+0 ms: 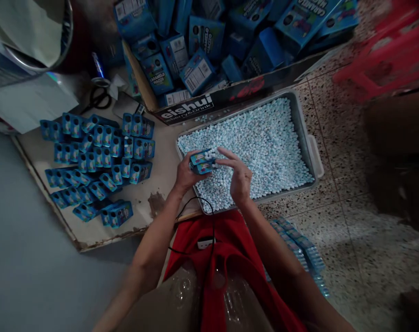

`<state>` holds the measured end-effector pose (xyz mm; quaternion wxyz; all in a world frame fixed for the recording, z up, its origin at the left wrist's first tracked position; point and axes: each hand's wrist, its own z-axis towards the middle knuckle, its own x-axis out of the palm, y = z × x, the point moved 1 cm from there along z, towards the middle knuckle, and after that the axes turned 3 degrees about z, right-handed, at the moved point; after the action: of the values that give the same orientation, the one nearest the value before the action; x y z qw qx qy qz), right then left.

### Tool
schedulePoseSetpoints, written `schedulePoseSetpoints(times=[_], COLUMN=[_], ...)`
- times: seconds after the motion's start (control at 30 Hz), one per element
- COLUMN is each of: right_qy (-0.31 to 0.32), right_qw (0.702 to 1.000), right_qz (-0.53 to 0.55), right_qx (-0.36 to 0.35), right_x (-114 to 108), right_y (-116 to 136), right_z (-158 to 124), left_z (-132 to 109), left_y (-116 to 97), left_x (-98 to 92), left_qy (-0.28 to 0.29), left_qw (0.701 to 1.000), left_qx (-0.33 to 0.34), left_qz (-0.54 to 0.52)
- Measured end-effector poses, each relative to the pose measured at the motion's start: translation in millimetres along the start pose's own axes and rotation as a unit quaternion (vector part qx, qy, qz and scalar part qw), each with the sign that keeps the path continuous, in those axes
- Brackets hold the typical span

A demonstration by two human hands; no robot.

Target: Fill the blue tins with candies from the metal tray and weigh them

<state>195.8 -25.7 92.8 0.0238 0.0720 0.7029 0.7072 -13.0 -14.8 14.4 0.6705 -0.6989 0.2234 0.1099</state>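
My left hand (184, 176) is closed around small blue candy boxes (201, 168), seemingly two side by side. White candies show at their openings. Close to the boxes' right end, my right hand (241, 180) has its thumb and fingers stretched out and apart. Nothing can be made out in its grip. Both hands are over the near left part of a grey tray (300, 131), which is filled with small pale blue and white candies (257, 138).
Many small blue boxes (103, 152) stand in rows on the table (154, 184) at left. A cardboard carton (226, 99) of larger blue boxes sits behind the tray. Scissors (100, 97) lie at back left, a red stool (385, 60) stands at right. More packs (299, 244) are below.
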Motion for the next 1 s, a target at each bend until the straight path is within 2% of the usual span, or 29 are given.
schedulePoseSetpoints(times=[0.1, 0.2, 0.27, 0.3, 0.4, 0.47, 0.53, 0.6, 0.7, 0.77, 0.8, 0.9, 0.93, 1.0], right_qy=[-0.049, -0.114, -0.129, -0.114, 0.003, 0.093, 0.161, 0.194, 0.238, 0.254, 0.235, 0.081, 0.037, 0.002], right_qw=[0.994, 0.974, 0.968, 0.968, 0.951, 0.913, 0.871, 0.844, 0.829, 0.84, 0.86, 0.947, 0.961, 0.968], right_qz=[-0.062, -0.127, -0.158, -0.181, -0.303, -0.397, -0.463, -0.5, -0.504, -0.472, -0.44, -0.231, -0.153, -0.044], right_qx=[0.069, 0.15, 0.149, 0.132, 0.056, 0.024, 0.014, 0.018, 0.043, 0.081, 0.108, 0.207, 0.229, 0.246], right_x=[-35.3, -68.9, -81.9, -84.4, -75.4, -57.4, -34.1, -12.1, 5.0, 1.6, -4.1, -27.6, -34.1, -39.8], right_y=[-14.7, -36.8, -49.2, -54.3, -69.8, -83.3, -97.9, -109.1, -114.9, -112.2, -109.4, -96.5, -90.9, -77.3], right_z=[5.3, 16.6, 24.2, 28.4, 44.3, 56.6, 66.7, 71.4, 66.6, 58.8, 55.0, 47.4, 46.4, 45.9], left_z=[-5.9, -14.2, -18.4, -19.5, -18.4, -16.5, -16.3, -18.7, -24.5, -27.1, -27.6, -25.0, -23.1, -18.2], left_y=[9.9, 14.9, 15.6, 15.8, 18.5, 21.6, 24.6, 26.7, 27.9, 27.6, 27.2, 24.7, 22.8, 16.9], left_x=[1.7, 7.8, 10.7, 10.9, 4.6, -3.1, -10.6, -16.2, -18.8, -17.4, -16.5, -16.0, -16.6, -17.8], left_qy=[0.004, 0.008, 0.022, 0.03, 0.005, -0.011, 0.001, 0.007, 0.003, 0.013, 0.018, 0.027, 0.028, 0.037], left_qw=[1.0, 0.999, 0.998, 0.998, 0.997, 0.996, 0.994, 0.991, 0.988, 0.986, 0.985, 0.986, 0.988, 0.994], left_qx=[-0.009, -0.015, -0.017, -0.018, -0.032, -0.033, -0.03, -0.035, -0.054, -0.063, -0.069, -0.077, -0.075, -0.061], left_qz=[-0.028, -0.046, -0.054, -0.059, -0.074, -0.086, -0.103, -0.125, -0.143, -0.154, -0.16, -0.146, -0.128, -0.082])
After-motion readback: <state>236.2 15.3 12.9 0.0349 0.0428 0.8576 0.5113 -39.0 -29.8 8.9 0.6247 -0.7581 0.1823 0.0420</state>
